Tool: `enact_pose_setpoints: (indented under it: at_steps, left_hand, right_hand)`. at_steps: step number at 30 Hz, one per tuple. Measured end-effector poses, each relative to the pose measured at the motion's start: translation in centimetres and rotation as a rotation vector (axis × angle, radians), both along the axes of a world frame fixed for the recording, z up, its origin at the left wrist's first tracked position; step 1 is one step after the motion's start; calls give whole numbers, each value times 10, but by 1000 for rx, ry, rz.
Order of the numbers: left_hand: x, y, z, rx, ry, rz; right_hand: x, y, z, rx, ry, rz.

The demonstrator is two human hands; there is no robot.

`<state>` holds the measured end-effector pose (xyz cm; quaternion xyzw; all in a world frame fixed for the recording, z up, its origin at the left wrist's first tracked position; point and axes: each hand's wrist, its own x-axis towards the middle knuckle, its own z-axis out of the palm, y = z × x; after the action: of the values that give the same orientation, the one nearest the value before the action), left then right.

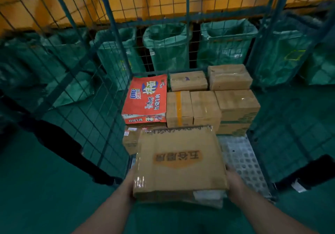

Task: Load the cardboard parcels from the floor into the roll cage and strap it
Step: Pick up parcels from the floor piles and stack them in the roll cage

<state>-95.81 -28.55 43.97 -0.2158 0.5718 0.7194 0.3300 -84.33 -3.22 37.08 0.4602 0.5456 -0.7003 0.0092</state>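
Observation:
I hold a flat brown cardboard parcel (179,163) with an orange printed logo over the open front of the roll cage (116,34). My left hand (129,184) grips its left edge and my right hand (235,181) grips its right edge; the fingers go under the box and are hidden. Inside the cage, a red printed noodle carton (146,98) lies at the left. Several brown parcels (204,105) are packed at the back and right. A small labelled box (131,139) sits partly hidden under the parcel I carry.
The cage's perforated metal floor (243,157) shows bare at the front right. Green mesh side walls (290,116) stand left and right. Green sacks (166,49) hang behind the cage below an orange wall. The floor (45,197) is green.

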Motion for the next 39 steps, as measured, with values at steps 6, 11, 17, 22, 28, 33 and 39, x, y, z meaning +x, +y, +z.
enact_pose_setpoints:
  at_steps: [6, 11, 17, 22, 28, 33, 39]
  left_hand:
    - [-71, 2, 21, 60, 24, 12]
    - [-144, -6, 41, 46, 80, -108]
    - [-245, -8, 25, 140, 129, -77]
    - [-338, -12, -16, 226, 21, 229]
    - [-445, 12, -50, 199, -32, 347]
    - [-498, 50, -90, 184, -24, 485]
    - [-567, 103, -130, 191, -3, 637]
  right_hand:
    - [-92, 36, 27, -76, 86, 51]
    - [-172, 43, 34, -338, 98, -21]
    - [-265, 37, 15, -210, 144, -89]
    - [-348, 44, 16, -137, 158, -264]
    - [-444, 34, 4, -112, 215, -468]
    - [-514, 27, -27, -217, 223, -610]
    - [-613, 31, -58, -298, 301, -625]
